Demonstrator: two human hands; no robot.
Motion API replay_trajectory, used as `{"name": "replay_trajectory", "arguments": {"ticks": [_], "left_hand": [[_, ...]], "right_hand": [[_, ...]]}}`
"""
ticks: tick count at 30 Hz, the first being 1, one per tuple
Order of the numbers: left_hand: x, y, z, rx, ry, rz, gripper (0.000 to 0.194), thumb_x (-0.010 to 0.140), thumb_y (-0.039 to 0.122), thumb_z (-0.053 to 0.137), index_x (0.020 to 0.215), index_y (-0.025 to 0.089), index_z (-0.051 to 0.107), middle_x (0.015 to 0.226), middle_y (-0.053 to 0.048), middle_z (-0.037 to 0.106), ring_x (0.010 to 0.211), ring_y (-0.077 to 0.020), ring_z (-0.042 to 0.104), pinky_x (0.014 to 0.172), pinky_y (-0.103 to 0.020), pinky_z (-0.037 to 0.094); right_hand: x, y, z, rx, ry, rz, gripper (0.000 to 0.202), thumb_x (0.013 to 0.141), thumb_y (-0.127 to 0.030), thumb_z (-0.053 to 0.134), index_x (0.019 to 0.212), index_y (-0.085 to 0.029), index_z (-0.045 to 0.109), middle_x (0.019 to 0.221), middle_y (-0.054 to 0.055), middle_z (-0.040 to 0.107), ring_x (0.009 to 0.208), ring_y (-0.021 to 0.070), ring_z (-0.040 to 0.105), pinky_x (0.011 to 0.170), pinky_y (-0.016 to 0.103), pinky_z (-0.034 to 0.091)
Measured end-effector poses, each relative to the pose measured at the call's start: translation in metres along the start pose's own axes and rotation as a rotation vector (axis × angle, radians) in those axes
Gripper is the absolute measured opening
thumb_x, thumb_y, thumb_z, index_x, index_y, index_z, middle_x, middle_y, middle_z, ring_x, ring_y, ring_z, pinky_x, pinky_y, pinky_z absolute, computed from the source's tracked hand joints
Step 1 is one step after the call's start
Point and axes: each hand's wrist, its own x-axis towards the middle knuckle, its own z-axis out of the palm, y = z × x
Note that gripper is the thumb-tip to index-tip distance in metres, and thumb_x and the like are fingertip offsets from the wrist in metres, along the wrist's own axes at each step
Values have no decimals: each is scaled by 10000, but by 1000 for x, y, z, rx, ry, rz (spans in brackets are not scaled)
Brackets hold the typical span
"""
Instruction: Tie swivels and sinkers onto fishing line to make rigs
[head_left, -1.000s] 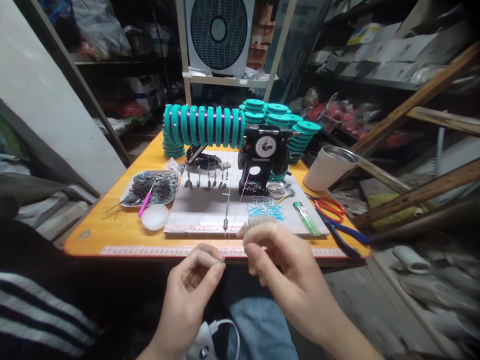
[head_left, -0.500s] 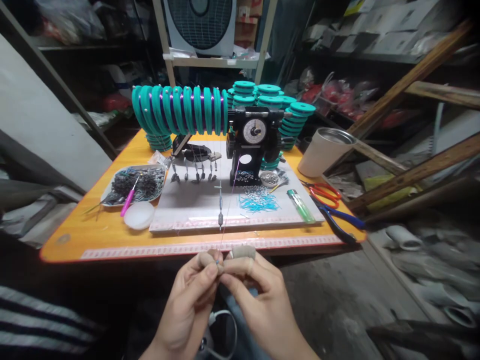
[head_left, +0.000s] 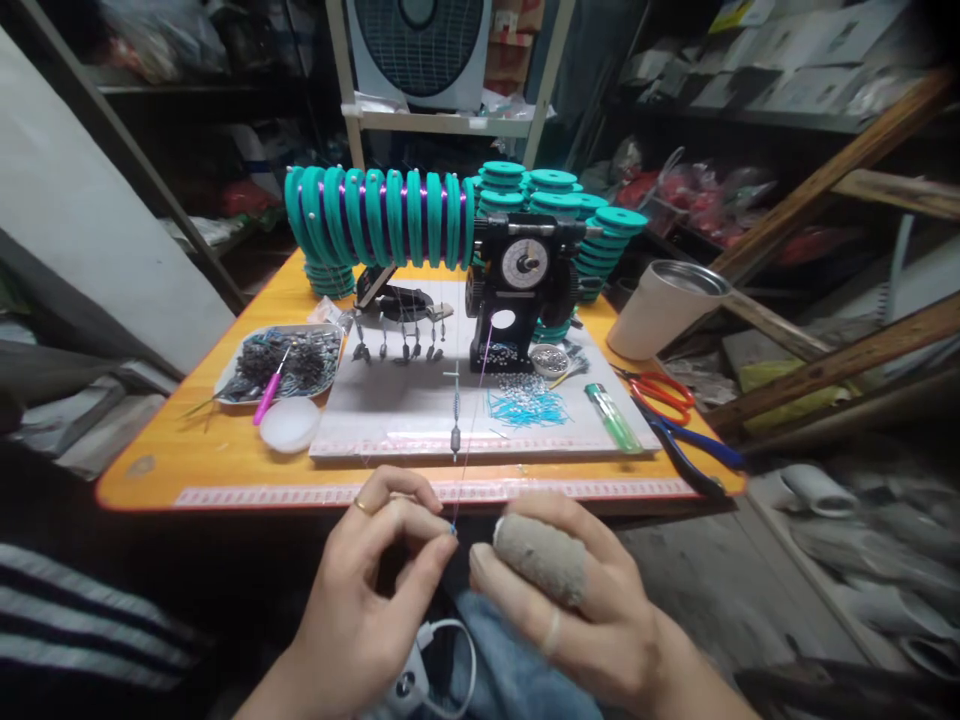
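Below the table's front edge, my left hand (head_left: pixel 382 570) pinches a thin line (head_left: pixel 465 470) with a tiny blue piece at the fingertips. The line runs up toward the black winding machine (head_left: pixel 517 280). To its right is my right hand (head_left: pixel 570 590), apart from the left, its fingers curled together and wrapped in grey tape; whether anything is between the fingertips is hidden. A dark weight with a spring-like part (head_left: pixel 455 440) hangs just above the hands. Teal spools (head_left: pixel 382 218) are lined up on the machine's shaft.
On the orange table (head_left: pixel 165 460) are a tray of dark weights (head_left: pixel 225 385), a pink-handled tool (head_left: pixel 268 397), a round white lid (head_left: pixel 290 425), a green lighter (head_left: pixel 613 418), red-handled scissors (head_left: pixel 660 395), blue pliers (head_left: pixel 694 445) and a beige cup (head_left: pixel 664 315). Teal spools (head_left: pixel 615 245) stand behind.
My right hand has moved away to the right from my left hand, which keeps its pinch. The view has shifted slightly, so the table things appear farther right.
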Motion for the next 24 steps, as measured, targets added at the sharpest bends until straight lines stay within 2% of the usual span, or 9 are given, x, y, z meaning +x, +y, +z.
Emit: {"name": "replay_trajectory", "arguments": {"ticks": [4, 6, 8, 12, 16, 19, 21, 23, 24], "left_hand": [[1, 8, -7, 245, 28, 246, 232, 876, -36, 548, 950, 173, 616, 996, -46, 496, 786, -94, 621, 720, -185, 552], [1, 8, -11, 315, 38, 307, 254, 870, -63, 552, 988, 152, 621, 1019, -44, 487, 775, -75, 635, 770, -174, 560], [1, 6, -14, 365, 56, 331, 255, 867, -68, 576, 1010, 134, 634, 1037, -43, 484, 803, -71, 649, 814, -162, 556], [4, 2, -16, 400, 130, 357, 235, 864, -58, 609, 1022, 112, 650, 1029, -37, 489, 761, -54, 636, 791, -144, 559], [11, 0, -18, 491, 155, 416, 209, 857, -29, 640, 1018, 103, 656, 1038, -63, 535, 839, -109, 657, 813, -204, 579], [18, 0, -23, 601, 87, 594, 200, 836, -24, 649, 990, 103, 660, 1009, -98, 650, 912, -182, 679, 836, -298, 592], [23, 3, -27, 604, -9, 719, 188, 844, -29, 616, 964, 111, 656, 965, -105, 721, 862, -179, 692, 833, -327, 586], [26, 5, -30, 497, -83, 673, 199, 852, -35, 587, 944, 130, 650, 924, -90, 744, 824, -162, 690, 819, -318, 574], [26, 6, -31, 393, -96, 562, 199, 857, -30, 578, 920, 146, 645, 905, -76, 738, 813, -153, 683, 792, -297, 566]], "right_hand": [[8, 17, 16, 201, -76, 115, 248, 957, -124, 550, 1120, -250, 689, 1104, 72, 693, 1005, 205, 676, 866, 369, 597], [16, 22, 21, 200, -116, 128, 258, 963, -119, 534, 1148, -239, 668, 1153, 87, 664, 1008, 200, 668, 850, 345, 588], [25, 23, 22, 180, -126, 130, 240, 966, -103, 506, 1121, -203, 661, 1097, 99, 641, 931, 182, 652, 781, 290, 573], [41, 17, 17, 111, -109, 182, 218, 987, -104, 447, 1032, -183, 644, 893, 53, 567, 705, 134, 557, 606, 216, 496], [52, 16, 17, 92, -113, 296, 226, 985, -92, 428, 1017, -183, 632, 883, 49, 552, 738, 144, 559, 621, 227, 475], [60, 19, 20, 76, -127, 305, 190, 978, -83, 462, 965, -172, 630, 896, 55, 588, 786, 156, 580, 670, 246, 480], [64, 21, 21, 56, -148, 298, 188, 992, -100, 467, 924, -169, 628, 860, 46, 593, 741, 149, 581, 641, 245, 475], [62, 21, 20, 46, -130, 259, 169, 1000, -105, 467, 965, -171, 618, 870, 49, 609, 766, 153, 600, 650, 248, 494], [59, 21, 19, 54, -110, 231, 157, 996, -95, 470, 1040, -167, 602, 915, 63, 623, 826, 162, 614, 684, 256, 514]]}}
